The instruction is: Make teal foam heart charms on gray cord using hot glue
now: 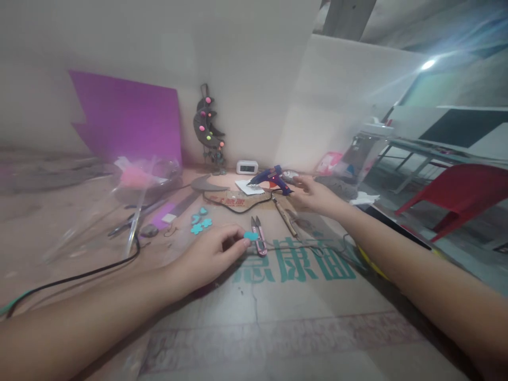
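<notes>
My left hand (216, 248) pinches a small teal cut-out piece (251, 236) between thumb and fingers, just above pink-handled thread snips (260, 241). My right hand (311, 197) reaches to the handle of a blue glue gun (273, 177), its fingers apart and beside the grip; whether they touch it is hard to see. The glue gun's nozzle points left over a white paper (249, 187). Several teal flower and petal pieces (201, 223) lie left of the snips. A wooden-handled tool (286, 218) rests below the glue gun.
At the back, a dark moon-shaped hanging ornament (207, 124) with coloured balls leans on the wall, near a small white digital clock (246, 168). A grey crescent (208, 183) lies before it. Purple sheets (130, 116) and plastic bags stand left; a black cord (79, 276) crosses there.
</notes>
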{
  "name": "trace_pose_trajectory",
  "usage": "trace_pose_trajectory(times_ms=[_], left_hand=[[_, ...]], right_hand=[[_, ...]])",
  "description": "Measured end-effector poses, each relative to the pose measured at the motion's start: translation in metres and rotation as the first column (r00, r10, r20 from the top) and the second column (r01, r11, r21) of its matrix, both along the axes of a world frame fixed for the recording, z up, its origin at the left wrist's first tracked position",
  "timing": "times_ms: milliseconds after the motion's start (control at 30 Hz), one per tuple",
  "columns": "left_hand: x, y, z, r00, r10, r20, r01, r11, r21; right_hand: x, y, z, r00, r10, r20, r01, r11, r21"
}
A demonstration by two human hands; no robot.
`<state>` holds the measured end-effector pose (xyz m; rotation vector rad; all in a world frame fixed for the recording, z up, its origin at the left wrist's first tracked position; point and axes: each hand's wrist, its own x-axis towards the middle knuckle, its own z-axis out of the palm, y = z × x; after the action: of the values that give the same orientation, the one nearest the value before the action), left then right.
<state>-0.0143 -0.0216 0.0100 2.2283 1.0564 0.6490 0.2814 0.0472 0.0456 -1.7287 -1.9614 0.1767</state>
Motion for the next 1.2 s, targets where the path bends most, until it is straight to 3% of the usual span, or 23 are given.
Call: trace_pose_trajectory(times_ms=[267,467,600,733,867,1033,1200], left_hand=[[0.001,0.002,0.0,1.0,-0.003,-0.002,0.003,0.999,-0.036],[0.001,0.001,0.002,1.0,-0.012,0.009,0.012,0.999,-0.035],[0.001,0.002,0.001,1.0,0.006,-0.005,-0.006,0.999,-0.042],[0.001,0.001,0.0,1.0,0.025,0.007,-0.025,0.999,-0.023],[0.001,0.0,0.002,0.997,0.064,0.036,-0.063,0.997,-0.037],[0.001,0.001,0.003,0.992,0.115,0.055,-0.111,0.991,-0.078],[-0.001,0.001,0.001,0.989,0.116,0.094,-0.111,0.992,-0.053]], right_hand=[[-0.011,0.063,-0.007,0.998,-0.054,0.039,0.057,0.995,-0.08],[-0.033,0.065,-0.021,0.994,-0.102,0.036,0.102,0.995,0.022],[-0.037,0.058,-0.014,0.989,-0.144,-0.016,0.145,0.987,0.065],[-0.039,0.038,0.003,0.984,-0.145,-0.103,0.15,0.988,0.04],[-0.042,-0.003,0.011,0.977,-0.062,-0.203,0.058,0.998,-0.023],[-0.04,-0.067,-0.001,0.9,0.107,-0.422,-0.059,0.991,0.124],[-0.04,-0.106,-0.012,0.946,0.105,-0.305,-0.085,0.993,0.078]])
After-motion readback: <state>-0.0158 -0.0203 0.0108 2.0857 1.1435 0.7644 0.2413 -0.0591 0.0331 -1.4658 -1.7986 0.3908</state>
